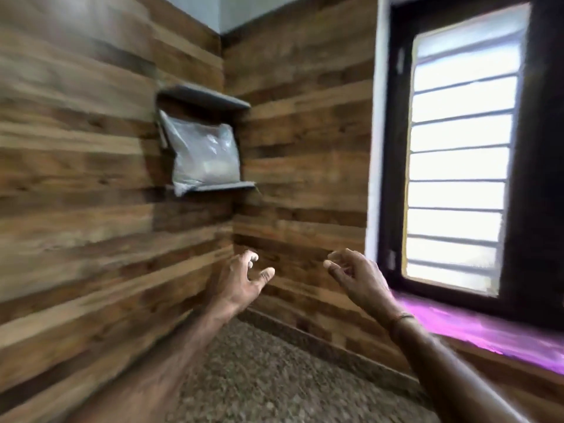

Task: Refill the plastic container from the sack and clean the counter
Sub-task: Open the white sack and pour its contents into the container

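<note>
Here my left hand (pixel 241 283) and right hand (pixel 355 276) hang open and empty over the counter (pixel 259 377); the sack (pixel 203 157) sits on a shelf (pixel 222 186) above them.

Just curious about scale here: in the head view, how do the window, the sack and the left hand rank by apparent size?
1. window
2. sack
3. left hand, unsure against the sack since it is nearer the camera.

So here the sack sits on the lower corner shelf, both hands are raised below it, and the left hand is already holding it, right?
Not quite. The head view shows the sack on the lower shelf and both hands raised below it, but the left hand holds nothing: its fingers are spread open in the air, well short of the sack. The right hand is empty too.
</note>
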`<state>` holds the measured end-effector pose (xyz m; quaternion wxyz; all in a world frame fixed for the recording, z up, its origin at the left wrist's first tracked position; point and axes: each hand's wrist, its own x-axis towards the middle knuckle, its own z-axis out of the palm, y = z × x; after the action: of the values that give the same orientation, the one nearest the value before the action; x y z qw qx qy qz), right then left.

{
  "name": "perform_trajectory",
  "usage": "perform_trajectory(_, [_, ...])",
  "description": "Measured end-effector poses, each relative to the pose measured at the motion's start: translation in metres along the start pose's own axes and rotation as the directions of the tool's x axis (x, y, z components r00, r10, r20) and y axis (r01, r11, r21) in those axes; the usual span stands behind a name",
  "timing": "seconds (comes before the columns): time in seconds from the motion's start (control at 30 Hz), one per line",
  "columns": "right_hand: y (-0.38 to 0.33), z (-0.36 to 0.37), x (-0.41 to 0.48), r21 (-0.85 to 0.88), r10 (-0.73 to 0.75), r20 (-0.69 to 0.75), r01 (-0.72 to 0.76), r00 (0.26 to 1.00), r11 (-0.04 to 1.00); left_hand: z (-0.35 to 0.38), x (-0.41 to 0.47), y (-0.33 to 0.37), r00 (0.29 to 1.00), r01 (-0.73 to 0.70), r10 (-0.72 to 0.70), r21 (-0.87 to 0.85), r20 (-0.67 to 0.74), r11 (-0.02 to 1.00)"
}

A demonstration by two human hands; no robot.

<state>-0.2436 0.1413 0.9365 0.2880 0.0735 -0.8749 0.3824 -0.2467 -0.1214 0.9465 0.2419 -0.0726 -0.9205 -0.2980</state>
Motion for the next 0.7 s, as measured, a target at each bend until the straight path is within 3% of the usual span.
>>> perform_trajectory(0.3, [-0.124, 0.089, 0.188, -0.001, -0.182, 0.071, 0.183, 0.981, 0.983, -0.134, 0.145, -0.060, 0.972, 0.038, 0.011, 0.201, -0.235, 0.979])
perform_trajectory(0.57, [-0.211, 0.155, 0.339, 0.067, -0.248, 0.023, 0.246, 0.968, 0.967, -0.210, 0.308, -0.104, 0.891, -0.115, 0.245, 0.333, -0.382, 0.936])
perform_trajectory(0.7, [-0.241, 0.188, 0.422, 0.032, -0.280, -0.042, 0.282, 0.959, 0.959, -0.238, 0.384, -0.111, 0.854, -0.088, 0.341, 0.538, -0.392, 0.838])
